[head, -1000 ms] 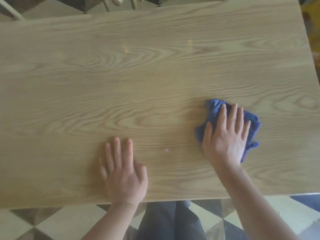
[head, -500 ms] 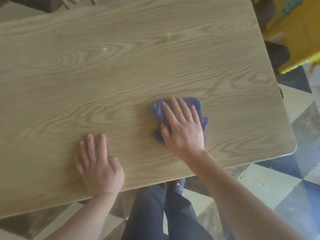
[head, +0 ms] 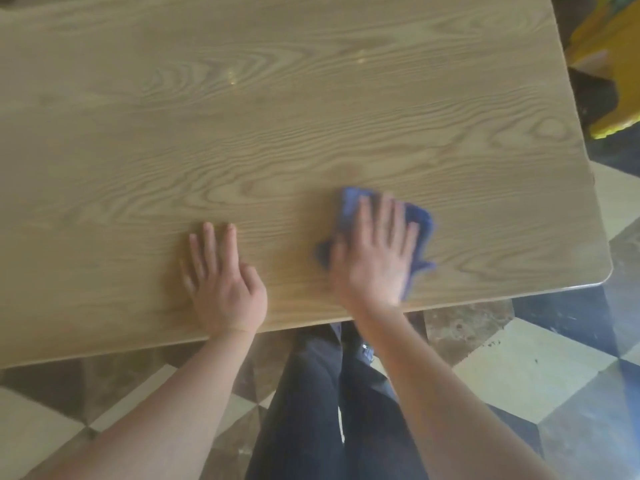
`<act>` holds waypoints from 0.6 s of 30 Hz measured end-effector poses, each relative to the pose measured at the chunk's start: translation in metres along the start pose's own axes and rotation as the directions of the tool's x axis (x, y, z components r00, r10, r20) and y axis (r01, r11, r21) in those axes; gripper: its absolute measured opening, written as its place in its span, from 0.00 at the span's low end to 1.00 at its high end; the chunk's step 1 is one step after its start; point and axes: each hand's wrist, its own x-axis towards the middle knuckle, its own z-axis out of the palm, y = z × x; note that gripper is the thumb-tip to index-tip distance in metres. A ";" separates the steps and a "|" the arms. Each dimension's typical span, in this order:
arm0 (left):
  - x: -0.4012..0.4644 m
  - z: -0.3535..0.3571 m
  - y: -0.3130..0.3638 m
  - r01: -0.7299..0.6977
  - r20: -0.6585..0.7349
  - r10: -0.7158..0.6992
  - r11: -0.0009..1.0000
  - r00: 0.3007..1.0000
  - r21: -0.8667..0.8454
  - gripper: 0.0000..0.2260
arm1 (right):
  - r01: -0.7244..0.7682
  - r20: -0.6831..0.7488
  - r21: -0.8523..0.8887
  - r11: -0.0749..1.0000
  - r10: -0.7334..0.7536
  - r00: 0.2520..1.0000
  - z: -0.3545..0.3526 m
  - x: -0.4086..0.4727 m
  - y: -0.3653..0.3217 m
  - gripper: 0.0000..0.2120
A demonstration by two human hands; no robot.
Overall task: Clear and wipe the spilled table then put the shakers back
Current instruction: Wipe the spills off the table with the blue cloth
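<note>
Our right hand (head: 375, 261) lies flat on the crumpled blue cloth (head: 420, 223), near the front edge of the light wood-grain tabletop (head: 277, 116). Our left hand (head: 223, 282) rests flat on the tabletop, left of the cloth.

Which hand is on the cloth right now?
The right hand, pressing flat on the blue cloth; the left hand rests on the bare table.
</note>
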 end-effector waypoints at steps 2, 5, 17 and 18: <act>-0.003 -0.001 -0.008 -0.024 -0.058 0.018 0.995 0.998 -0.101 0.26 | 0.275 0.097 0.057 0.960 -0.279 0.955 0.019 -0.018 -0.053 0.31; -0.018 -0.012 -0.035 0.077 -0.090 -0.104 0.961 0.990 -0.264 0.25 | 0.514 0.174 0.080 0.854 -0.520 0.836 0.037 -0.041 -0.074 0.30; -0.077 -0.044 -0.068 -0.063 0.319 0.043 0.997 0.947 0.052 0.26 | 0.419 0.100 0.010 0.908 -0.418 0.903 -0.029 -0.044 0.106 0.28; -0.080 -0.047 -0.068 -0.130 0.340 0.098 0.989 0.935 0.073 0.27 | 0.374 0.100 -0.002 0.928 -0.372 0.923 -0.036 -0.042 0.118 0.28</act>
